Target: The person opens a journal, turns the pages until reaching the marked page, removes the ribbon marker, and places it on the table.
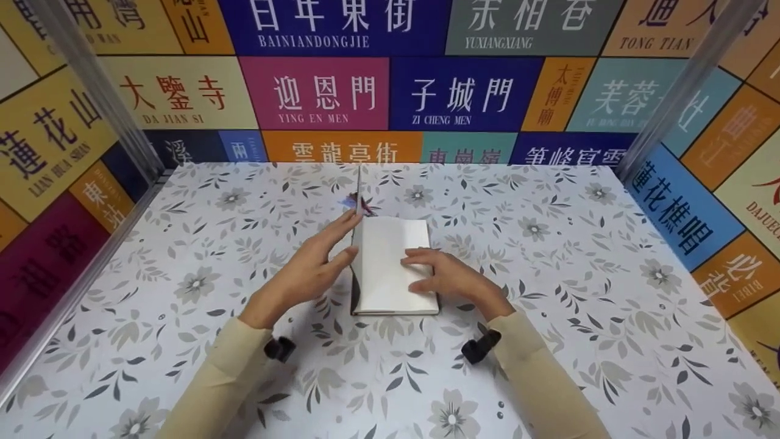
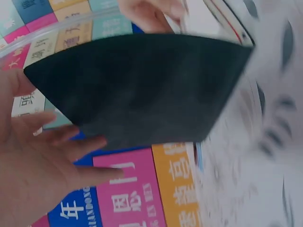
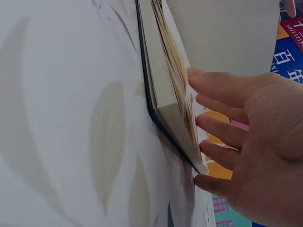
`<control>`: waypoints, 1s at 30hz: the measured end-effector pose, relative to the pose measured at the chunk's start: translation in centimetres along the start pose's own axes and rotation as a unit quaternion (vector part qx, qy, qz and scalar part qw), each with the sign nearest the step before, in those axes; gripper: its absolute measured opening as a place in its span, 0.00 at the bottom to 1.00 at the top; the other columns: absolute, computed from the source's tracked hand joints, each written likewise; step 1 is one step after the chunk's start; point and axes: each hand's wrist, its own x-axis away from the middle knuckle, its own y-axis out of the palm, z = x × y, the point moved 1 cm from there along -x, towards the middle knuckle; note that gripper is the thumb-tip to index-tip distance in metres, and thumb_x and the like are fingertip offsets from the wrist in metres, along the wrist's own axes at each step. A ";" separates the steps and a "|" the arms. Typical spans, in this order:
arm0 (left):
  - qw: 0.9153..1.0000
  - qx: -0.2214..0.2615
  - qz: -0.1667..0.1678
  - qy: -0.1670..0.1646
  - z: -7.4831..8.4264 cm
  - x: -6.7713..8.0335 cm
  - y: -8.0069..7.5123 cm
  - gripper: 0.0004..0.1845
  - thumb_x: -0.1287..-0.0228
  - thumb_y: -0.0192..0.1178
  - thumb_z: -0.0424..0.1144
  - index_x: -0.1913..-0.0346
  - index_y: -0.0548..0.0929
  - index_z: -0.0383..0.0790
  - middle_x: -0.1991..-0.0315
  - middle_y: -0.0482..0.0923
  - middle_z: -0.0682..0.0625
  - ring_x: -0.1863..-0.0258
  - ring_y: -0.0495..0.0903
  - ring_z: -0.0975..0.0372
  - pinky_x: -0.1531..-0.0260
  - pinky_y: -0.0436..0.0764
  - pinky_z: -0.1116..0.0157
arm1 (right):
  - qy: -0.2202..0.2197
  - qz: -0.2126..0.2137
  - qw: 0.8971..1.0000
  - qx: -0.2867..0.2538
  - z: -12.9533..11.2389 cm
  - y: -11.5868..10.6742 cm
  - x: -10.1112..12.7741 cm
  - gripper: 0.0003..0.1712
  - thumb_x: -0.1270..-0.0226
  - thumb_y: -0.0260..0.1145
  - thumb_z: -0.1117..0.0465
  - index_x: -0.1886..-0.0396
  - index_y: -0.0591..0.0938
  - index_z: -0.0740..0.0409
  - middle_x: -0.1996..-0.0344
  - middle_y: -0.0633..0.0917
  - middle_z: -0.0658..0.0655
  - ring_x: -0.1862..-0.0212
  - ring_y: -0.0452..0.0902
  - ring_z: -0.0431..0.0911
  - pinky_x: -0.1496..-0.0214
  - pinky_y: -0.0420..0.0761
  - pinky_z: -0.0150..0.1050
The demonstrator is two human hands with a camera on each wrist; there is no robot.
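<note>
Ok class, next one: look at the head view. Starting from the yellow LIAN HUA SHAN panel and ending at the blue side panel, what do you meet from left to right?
Yellow LIAN HUA SHAN panel → left hand → open book → right hand → blue side panel.

Between the left hand (image 1: pixel 304 274) and right hand (image 1: pixel 457 277), the pages (image 1: pixel 384 268) are plain off-white; the cover (image 2: pixel 142 90), nearer the left hand, is dark, perhaps greenish black, that wrist view being dim. Around both hands, the table (image 1: pixel 573 286) is white with a grey-and-beige leaf and flower pattern. Behind them, sleeves (image 1: pixel 219 366) are beige, wrist cameras (image 1: pixel 481 346) black. Ahead of them, the wall (image 1: pixel 314 94) is patched orange, pink, navy, teal and pale yellow.
</note>
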 end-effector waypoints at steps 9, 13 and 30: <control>0.998 -0.060 -0.003 -0.003 -1.9 1.7 -3.2 0.24 0.22 0.51 0.45 0.29 0.73 0.40 0.20 0.54 0.46 0.20 0.50 0.45 0.25 0.38 0.33 | 0.047 -0.044 0.997 0.030 -0.7 -0.4 0.7 0.39 0.35 0.72 0.59 0.26 0.70 0.52 0.20 0.58 0.54 0.18 0.43 0.56 0.18 0.49 0.56; 0.994 -0.101 0.004 -0.044 -2.6 2.3 -4.0 0.25 0.24 0.53 0.47 0.30 0.74 0.39 0.21 0.57 0.41 0.20 0.50 0.41 0.28 0.34 0.29 | 0.053 -0.046 0.997 0.034 -0.8 -0.5 0.8 0.39 0.35 0.71 0.58 0.25 0.69 0.50 0.19 0.57 0.52 0.17 0.42 0.54 0.17 0.48 0.55; 0.952 -0.212 -0.119 -0.186 -6.6 1.5 0.3 0.34 0.26 0.50 0.51 0.23 0.61 0.39 0.24 0.45 0.23 0.25 0.41 0.27 0.33 0.37 0.23 | 0.051 -0.059 0.995 0.058 -0.6 -0.4 0.8 0.39 0.33 0.70 0.57 0.24 0.67 0.49 0.19 0.56 0.52 0.17 0.41 0.56 0.18 0.47 0.57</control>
